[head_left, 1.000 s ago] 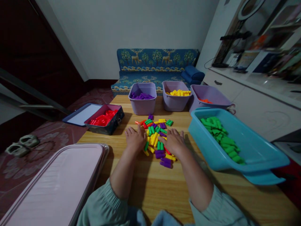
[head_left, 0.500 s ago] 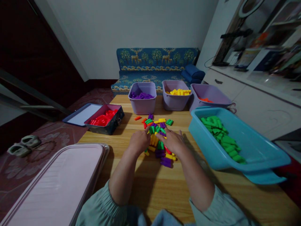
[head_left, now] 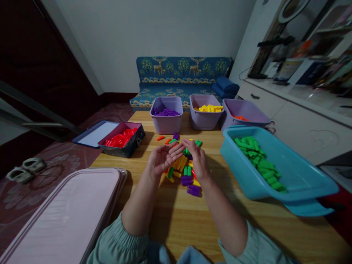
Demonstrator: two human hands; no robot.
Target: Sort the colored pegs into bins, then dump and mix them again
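- Dozens of small plastic pieces [head_left: 180,164] on my feed now, yellow, green, purple and red among them; they lie in a loose heap mid-way across the wooden table [head_left: 187,223];
- Left hand [head_left: 161,160] over the heap's left side, palm up; fingers straight and slightly spread, aimed at the right hand [head_left: 199,161];
- And that right hand, over the heap's other side; fingers stretched out, close together; the thumb I can't make out from this far end, and whether the two hands' fingertips touch, I cannot tell;
- Near edge of the heap, a purple cluster [head_left: 194,190] in plain sight; far left, one orange piece [head_left: 160,138] lies apart;
- Three lilac containers behind: left tub [head_left: 167,125] with purple contents, middle tub [head_left: 206,123] with yellow, right tub [head_left: 247,105] with orange;
- Teal bin [head_left: 242,174] on my right, green pieces [head_left: 258,161] inside; open tin [head_left: 133,142] on my left, red pieces [head_left: 122,138] inside; pale pink lid [head_left: 71,205] nearest me.
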